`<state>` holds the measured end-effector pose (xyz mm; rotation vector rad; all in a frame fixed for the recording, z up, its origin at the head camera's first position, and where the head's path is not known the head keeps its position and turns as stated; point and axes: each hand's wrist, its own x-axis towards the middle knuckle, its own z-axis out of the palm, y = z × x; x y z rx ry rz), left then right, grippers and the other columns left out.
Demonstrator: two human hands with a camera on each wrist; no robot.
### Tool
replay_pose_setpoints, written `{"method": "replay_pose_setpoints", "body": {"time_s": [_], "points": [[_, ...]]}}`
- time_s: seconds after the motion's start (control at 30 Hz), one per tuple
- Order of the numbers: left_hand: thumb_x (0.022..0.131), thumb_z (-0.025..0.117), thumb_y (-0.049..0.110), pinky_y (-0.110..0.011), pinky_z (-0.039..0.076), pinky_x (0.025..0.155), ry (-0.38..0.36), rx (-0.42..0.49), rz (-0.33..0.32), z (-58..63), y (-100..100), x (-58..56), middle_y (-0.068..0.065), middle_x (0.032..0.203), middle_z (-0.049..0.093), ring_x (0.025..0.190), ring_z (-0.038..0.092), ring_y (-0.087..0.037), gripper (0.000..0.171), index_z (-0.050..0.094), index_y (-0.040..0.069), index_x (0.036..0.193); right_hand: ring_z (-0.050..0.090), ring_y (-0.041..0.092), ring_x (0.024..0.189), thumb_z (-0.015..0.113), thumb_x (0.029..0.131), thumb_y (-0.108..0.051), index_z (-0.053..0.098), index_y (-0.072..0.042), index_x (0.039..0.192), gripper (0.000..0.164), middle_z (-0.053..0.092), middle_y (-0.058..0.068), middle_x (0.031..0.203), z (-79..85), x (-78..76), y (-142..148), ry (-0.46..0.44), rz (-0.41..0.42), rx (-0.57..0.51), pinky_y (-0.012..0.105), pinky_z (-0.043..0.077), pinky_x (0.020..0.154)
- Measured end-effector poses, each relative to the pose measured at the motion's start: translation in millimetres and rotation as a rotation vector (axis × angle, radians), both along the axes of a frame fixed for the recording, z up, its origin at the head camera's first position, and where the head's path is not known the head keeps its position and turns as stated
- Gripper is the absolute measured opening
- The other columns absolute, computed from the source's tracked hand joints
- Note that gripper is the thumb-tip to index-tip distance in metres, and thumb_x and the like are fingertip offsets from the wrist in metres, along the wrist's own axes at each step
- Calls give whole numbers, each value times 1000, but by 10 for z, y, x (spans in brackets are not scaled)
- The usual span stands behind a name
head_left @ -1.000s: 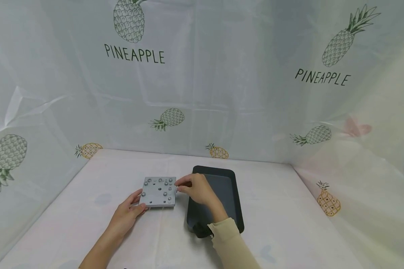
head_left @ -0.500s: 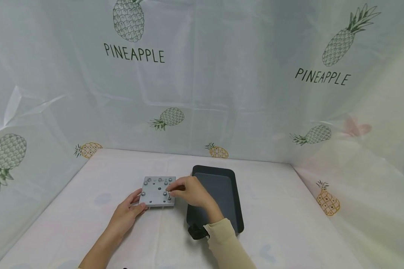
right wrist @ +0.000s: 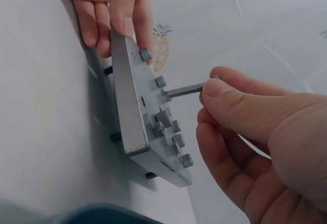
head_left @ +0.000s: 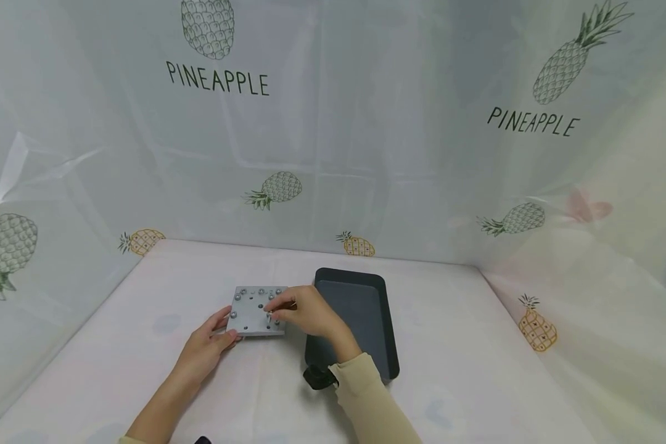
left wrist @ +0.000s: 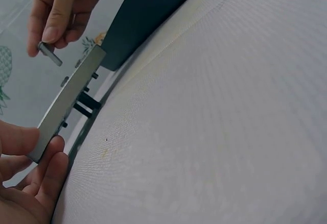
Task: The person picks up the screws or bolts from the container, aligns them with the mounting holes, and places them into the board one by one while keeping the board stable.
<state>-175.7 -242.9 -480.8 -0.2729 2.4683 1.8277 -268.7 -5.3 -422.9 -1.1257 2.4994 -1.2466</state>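
My left hand (head_left: 202,348) grips the left edge of a silver metal plate (head_left: 248,316) between thumb and fingers. Several socket-head screws and a few holes show on the plate's top face, and dark shanks stick out underneath in the left wrist view. Between thumb and fingertips, my right hand (head_left: 308,311) pinches a threaded screw (right wrist: 186,89) by its head. The screw's shank points at the plate's face; in the left wrist view the screw (left wrist: 51,55) appears apart from the plate. Its exact hole cannot be told.
A dark rectangular tray (head_left: 355,302) stands right of the plate, under my right forearm. A black wrist device (head_left: 318,377) overlaps its near left corner. White patterned cloth (head_left: 449,320) covers the table, with pineapple-print curtains (head_left: 399,123) behind and at the sides.
My right hand has moved left from the plate's right edge to above its face, carrying the screw. My left hand keeps its grip on the plate. The head view has tipped slightly.
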Motion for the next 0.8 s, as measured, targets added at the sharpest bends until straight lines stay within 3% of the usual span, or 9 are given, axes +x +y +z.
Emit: {"method": "replay_pose_setpoints", "body": {"time_s": [0.2,0.8], "points": [[109,60,23,-61,31,123,-13,-1,5,-2,3,-9,-25,165,38,135,59,-34,69,28,13,169,69,-3,92,77,98,-10,83,-16,113,18,79,-7,108,-43,-7,8,28,12,28,17,58,81],[109,59,21,-56,39,121,-4,-23,-1,27,24,2,-26,165,38,132,63,-29,68,27,11,169,66,-3,94,78,96,-10,84,-16,109,16,78,-9,105,-94,-14,-16,61,35,41,16,56,82]]}}
